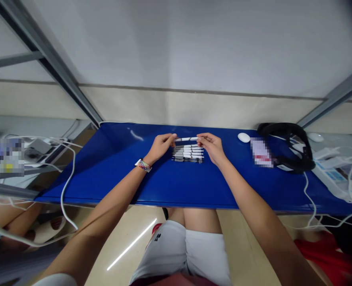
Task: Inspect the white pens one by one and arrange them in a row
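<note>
A white pen (pixel 186 139) is held level between my two hands, just beyond a row of pens. My left hand (pixel 161 146) pinches its left end, and my right hand (pixel 211 146) pinches its right end. Below it on the blue table (pixel 164 184), several white pens (pixel 189 151) lie side by side, pointing left and right. The nearest pen in the row (pixel 188 160) looks dark or clear with a grey part at its left.
To the right are a white oval object (pixel 244 137), a blurred-out packet (pixel 262 152) and a black headset-like band (pixel 298 163). White cables (pixel 67 184) hang at both sides. Grey metal posts (pixel 65 79) rise at the left and right. Another person's legs (pixel 13 220) show lower left.
</note>
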The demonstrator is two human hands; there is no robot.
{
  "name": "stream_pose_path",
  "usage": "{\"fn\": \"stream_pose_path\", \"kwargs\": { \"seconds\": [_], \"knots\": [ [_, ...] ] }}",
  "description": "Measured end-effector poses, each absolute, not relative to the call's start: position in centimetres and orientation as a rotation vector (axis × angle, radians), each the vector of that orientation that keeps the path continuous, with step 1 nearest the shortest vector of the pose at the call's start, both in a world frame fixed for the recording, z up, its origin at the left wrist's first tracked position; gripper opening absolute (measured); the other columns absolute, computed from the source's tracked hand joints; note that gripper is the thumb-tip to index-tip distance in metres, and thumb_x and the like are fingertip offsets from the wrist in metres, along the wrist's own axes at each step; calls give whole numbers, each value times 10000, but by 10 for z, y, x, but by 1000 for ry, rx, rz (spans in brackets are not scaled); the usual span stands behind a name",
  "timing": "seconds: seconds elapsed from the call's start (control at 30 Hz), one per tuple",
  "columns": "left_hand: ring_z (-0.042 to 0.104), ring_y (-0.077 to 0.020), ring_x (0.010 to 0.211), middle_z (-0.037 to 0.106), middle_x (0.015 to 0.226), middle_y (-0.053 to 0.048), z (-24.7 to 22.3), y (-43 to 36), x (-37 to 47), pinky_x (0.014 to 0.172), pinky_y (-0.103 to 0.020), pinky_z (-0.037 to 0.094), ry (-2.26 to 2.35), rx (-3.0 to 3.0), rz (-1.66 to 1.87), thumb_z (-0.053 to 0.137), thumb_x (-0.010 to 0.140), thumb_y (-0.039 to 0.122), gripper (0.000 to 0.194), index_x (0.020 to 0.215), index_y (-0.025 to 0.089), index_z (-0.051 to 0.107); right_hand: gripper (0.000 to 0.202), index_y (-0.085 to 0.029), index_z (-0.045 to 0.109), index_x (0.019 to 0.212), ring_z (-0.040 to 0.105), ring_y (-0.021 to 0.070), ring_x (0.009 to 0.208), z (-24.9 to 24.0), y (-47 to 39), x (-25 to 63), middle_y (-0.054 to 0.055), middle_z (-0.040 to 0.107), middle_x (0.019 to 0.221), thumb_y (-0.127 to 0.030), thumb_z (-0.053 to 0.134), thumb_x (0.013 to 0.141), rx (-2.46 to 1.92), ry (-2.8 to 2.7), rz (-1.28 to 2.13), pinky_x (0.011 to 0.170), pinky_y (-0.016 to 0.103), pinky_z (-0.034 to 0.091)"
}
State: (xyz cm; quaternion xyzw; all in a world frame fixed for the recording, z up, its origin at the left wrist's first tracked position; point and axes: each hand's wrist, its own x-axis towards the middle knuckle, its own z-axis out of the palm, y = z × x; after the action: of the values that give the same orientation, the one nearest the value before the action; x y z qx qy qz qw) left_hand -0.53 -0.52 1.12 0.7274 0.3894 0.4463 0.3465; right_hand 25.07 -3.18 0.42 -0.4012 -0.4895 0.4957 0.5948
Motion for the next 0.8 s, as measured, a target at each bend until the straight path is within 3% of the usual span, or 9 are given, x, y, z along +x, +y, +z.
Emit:
{"fn": "stream_pose_path", "kwargs": {
  "seconds": [0.07,0.13,0.23,0.37,0.43,0.5,0.63,0.7,0.8],
  "knots": [
    [668,-169,791,747,891,-38,11,-5,-5,767,-300,512,955,1912,1166,756,945,440,292,1108,198,768,255,-221,813,927,631,153,703,5,-33,250,9,719,762,-383,893,746,-944,-1118,1147,705,324,508],
    [678,-176,846,763,993,-59,12,-6,-4,796,-305,520,945,1940,1175,761,939,421,275,1095,195,767,258,-218,809,919,630,152,698,6,-33,249,10,721,762,-384,894,740,-951,-1108,1147,700,324,506],
    [654,-169,778,741,884,-71,12,-6,-3,768,-311,510,1004,1910,1178,585,1048,466,367,935,170,770,256,-215,812,933,642,157,712,5,-32,249,17,728,778,-378,888,751,-939,-1110,1157,701,324,506],
    [619,-148,725,730,901,-36,12,-4,-4,695,-283,484,952,1817,1197,800,898,418,354,1166,193,744,236,-217,816,931,639,153,708,5,-32,250,14,721,769,-366,885,762,-927,-1085,1150,698,320,507],
    [604,-147,691,722,839,-43,13,-4,-6,677,-287,470,970,1802,1177,758,927,454,295,1018,173,769,237,-219,816,922,636,152,707,6,-32,250,13,721,765,-365,891,752,-929,-1062,1151,705,322,515],
    [595,-154,662,689,735,-50,14,-3,-7,677,-302,470,998,1777,1142,625,1010,513,399,898,160,775,243,-220,815,918,635,153,709,7,-33,250,13,720,765,-365,897,741,-930,-1053,1157,714,325,522],
    [609,-155,675,694,765,-22,15,-3,-7,680,-294,485,924,1750,1137,797,895,452,341,1116,194,767,244,-225,810,914,632,156,711,7,-33,249,14,716,768,-372,895,739,-947,-1049,1159,710,328,525],
    [616,-154,682,700,768,-28,14,-2,-8,689,-295,491,933,1742,1149,792,900,451,286,1009,187,767,243,-224,813,915,633,156,717,7,-33,250,18,718,777,-365,897,737,-946,-1036,1165,717,327,528],
    [621,-160,688,686,715,-45,10,2,-10,712,-306,500,998,1705,1171,670,984,518,396,817,168,751,237,-218,817,909,633,157,738,8,-32,253,24,712,785,-354,898,732,-916,-971,1217,740,328,540]
  ]
}}
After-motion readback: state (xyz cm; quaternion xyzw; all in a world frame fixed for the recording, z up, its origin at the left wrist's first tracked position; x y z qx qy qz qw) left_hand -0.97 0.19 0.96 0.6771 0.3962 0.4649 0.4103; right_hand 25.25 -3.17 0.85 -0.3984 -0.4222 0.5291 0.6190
